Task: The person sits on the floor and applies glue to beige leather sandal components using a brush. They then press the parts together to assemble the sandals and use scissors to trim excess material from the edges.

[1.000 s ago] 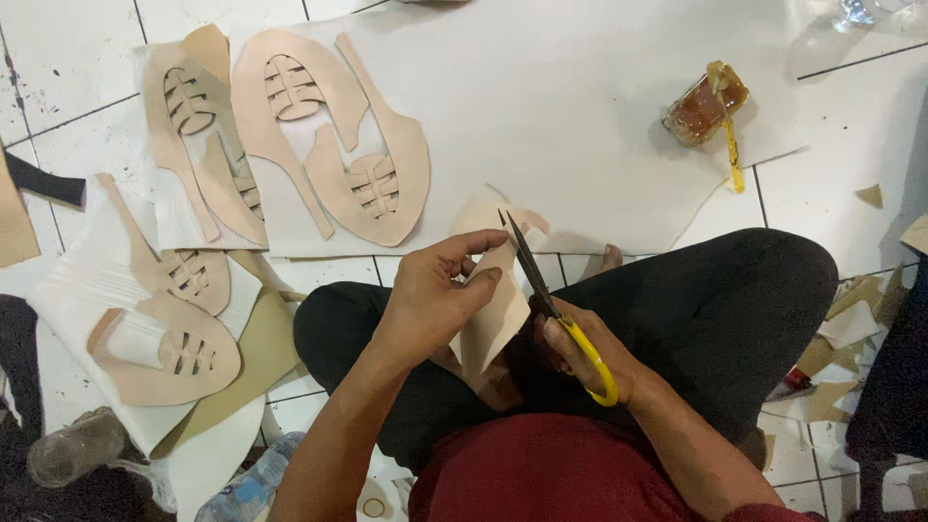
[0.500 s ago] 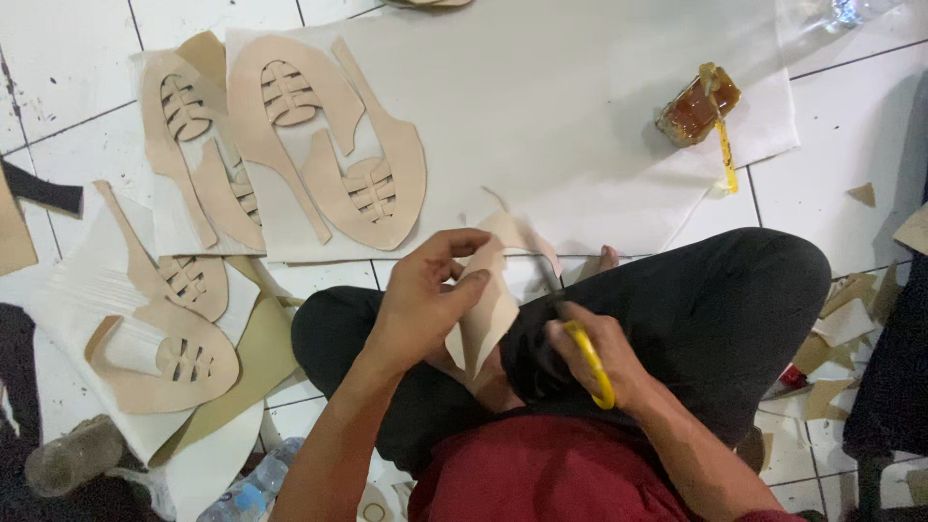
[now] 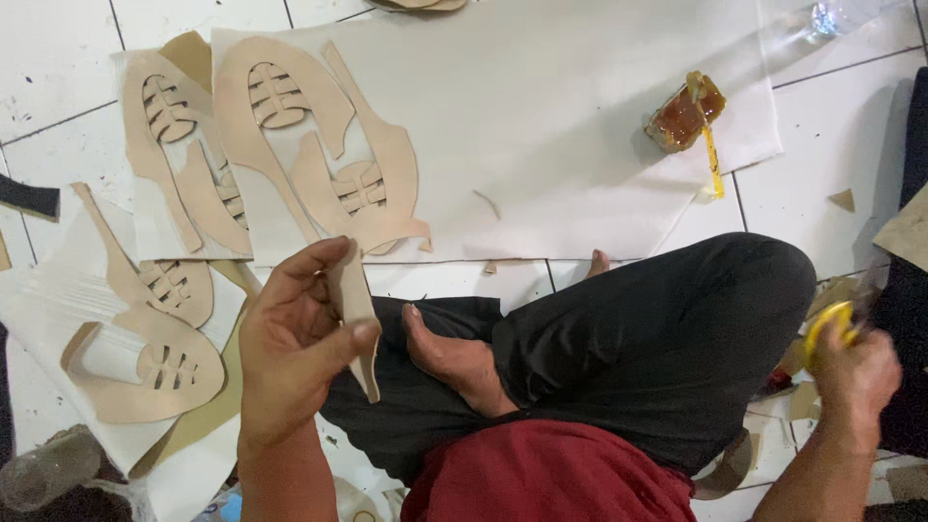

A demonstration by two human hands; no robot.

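The left hand [image 3: 295,348] has moved left, away from the lap; its fingers pinch a tan cut leather piece [image 3: 354,314], held upright over the left knee. The right hand [image 3: 855,372] has swung far right, fingers closed around the yellow-handled scissors [image 3: 829,324], now well apart from the piece.

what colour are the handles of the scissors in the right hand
Yellow; the scissor handles show in the right hand, head view, though blurred.
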